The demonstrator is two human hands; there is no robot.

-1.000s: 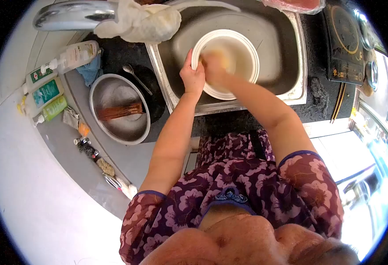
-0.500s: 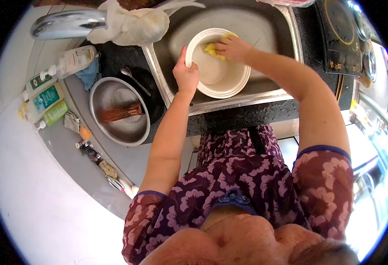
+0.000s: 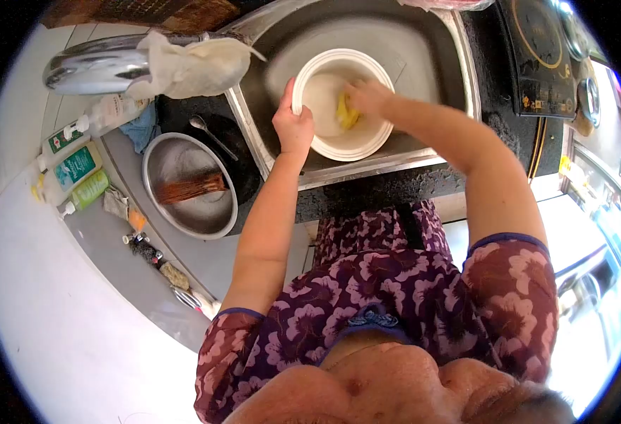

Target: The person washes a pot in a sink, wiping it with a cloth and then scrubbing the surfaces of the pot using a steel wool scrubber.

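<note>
My left hand [image 3: 294, 131] has fingers closed on the bowl [image 3: 344, 153]; inside, my right hand [image 3: 369, 99] grips the yellow cloth [image 3: 347, 115].

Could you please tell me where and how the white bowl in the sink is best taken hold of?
Probably by the left side of its rim, coming from the near left, where the left hand holds it. The white bowl has a wide, open mouth and a thick edge to grip there, while the right hand is inside with the yellow cloth.
</note>
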